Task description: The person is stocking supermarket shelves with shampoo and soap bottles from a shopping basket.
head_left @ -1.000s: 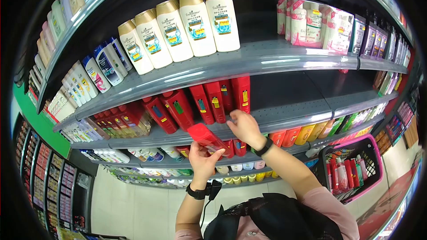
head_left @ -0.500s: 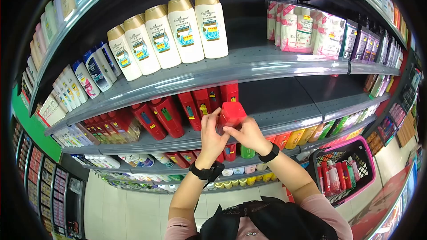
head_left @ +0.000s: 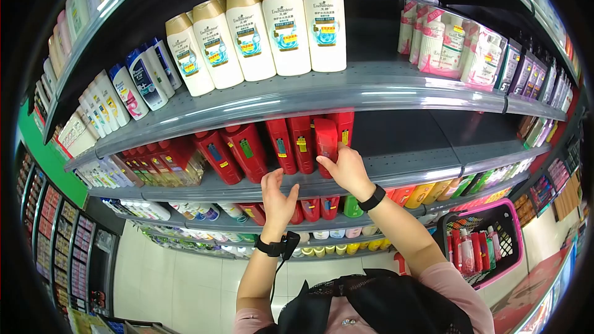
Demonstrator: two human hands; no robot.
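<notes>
My right hand (head_left: 348,172) is closed around a red bottle (head_left: 325,142), which stands upright at the front of the middle shelf (head_left: 396,176). Other red bottles (head_left: 301,145) stand beside and behind it, several with yellow or green labels. My left hand (head_left: 278,201) is in front of the shelf edge, a little below the row, its fingers apart and nothing in it. Black bands circle both wrists.
White bottles with gold caps (head_left: 286,31) line the shelf above, with pink-and-white packs (head_left: 442,43) to the right. Lower shelves carry more bottles. A black basket with a pink rim (head_left: 516,222) stands at the lower right, holding several bottles.
The red bottle has gone from between both hands, in front of the shelf, onto the shelf among the others. My left hand has let go of it and moved left and down.
</notes>
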